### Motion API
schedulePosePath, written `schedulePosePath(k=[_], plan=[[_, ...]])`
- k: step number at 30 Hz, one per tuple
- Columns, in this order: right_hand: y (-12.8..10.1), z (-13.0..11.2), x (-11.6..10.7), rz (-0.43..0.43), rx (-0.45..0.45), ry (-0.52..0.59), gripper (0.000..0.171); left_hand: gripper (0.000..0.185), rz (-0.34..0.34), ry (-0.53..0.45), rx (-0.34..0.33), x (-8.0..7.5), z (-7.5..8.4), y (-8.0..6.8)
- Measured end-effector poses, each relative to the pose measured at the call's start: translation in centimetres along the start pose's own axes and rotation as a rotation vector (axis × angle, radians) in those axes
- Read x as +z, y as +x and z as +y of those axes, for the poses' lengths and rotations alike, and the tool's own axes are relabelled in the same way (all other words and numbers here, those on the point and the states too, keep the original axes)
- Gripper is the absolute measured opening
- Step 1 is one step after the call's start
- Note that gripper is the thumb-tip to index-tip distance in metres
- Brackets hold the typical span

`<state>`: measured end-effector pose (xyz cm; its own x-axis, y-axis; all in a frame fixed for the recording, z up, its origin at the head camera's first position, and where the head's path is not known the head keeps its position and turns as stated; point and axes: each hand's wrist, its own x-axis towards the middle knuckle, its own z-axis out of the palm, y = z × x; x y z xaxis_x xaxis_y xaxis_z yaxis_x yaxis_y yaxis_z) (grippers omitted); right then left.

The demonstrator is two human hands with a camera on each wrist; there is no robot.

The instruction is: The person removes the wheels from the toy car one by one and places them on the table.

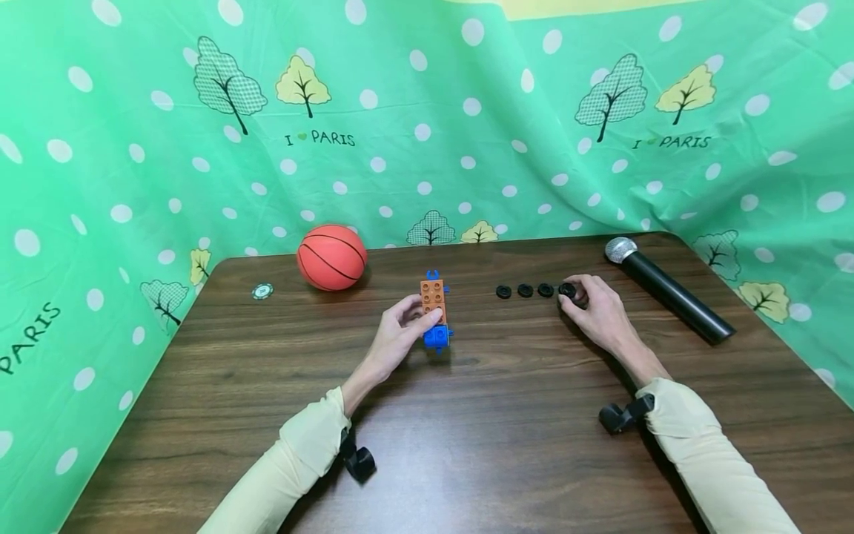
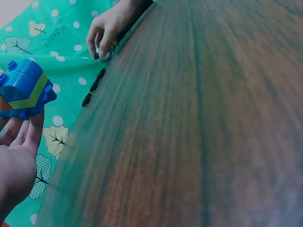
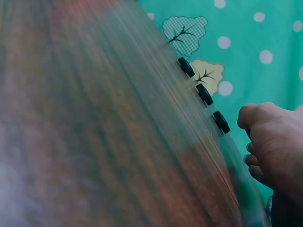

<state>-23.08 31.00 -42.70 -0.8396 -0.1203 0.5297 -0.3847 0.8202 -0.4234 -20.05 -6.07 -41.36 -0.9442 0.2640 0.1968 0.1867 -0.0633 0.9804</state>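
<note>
My left hand [image 1: 395, 337] grips an orange and blue toy vehicle body [image 1: 432, 291] from its left side, thumb on top. Studs and small blue pegs stick out of the toy. In the left wrist view its blue end [image 2: 23, 82] carries a yellow-green stripe. Over at the right, my right hand [image 1: 602, 315] pinches a small black toy wheel [image 1: 567, 290] between thumb and fingers. Three like wheels [image 1: 525, 291] lie in a row just left of it. The right wrist view shows this row of wheels [image 3: 204, 94], while the held wheel is mostly hidden behind the hand.
A red ball [image 1: 331, 257] with black lines sits at the back left, with a round teal and white chip [image 1: 262, 291] beside it. At the right lies a black microphone [image 1: 674, 293]. Green patterned cloth [image 1: 427, 170] hangs behind the brown wooden table [image 1: 467, 445].
</note>
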Motion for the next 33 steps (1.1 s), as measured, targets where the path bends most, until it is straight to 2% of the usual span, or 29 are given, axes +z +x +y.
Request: schedulePosePath(k=[6,16,33], plan=[[0.2,0.7,0.0,-0.008,-0.002,-0.016,0.027,0.039,0.003,-0.003,-0.004,0.0,0.0,0.0],[0.7,1.5,0.1,-0.084,0.037,-0.038,0.03,0.04,0.002,0.005,-0.001,-0.2,0.1,0.0],[1.2,1.4,0.0,-0.153,0.109,-0.024,0.03,0.041,0.0,0.006,0.001,-0.2,0.1,0.0]])
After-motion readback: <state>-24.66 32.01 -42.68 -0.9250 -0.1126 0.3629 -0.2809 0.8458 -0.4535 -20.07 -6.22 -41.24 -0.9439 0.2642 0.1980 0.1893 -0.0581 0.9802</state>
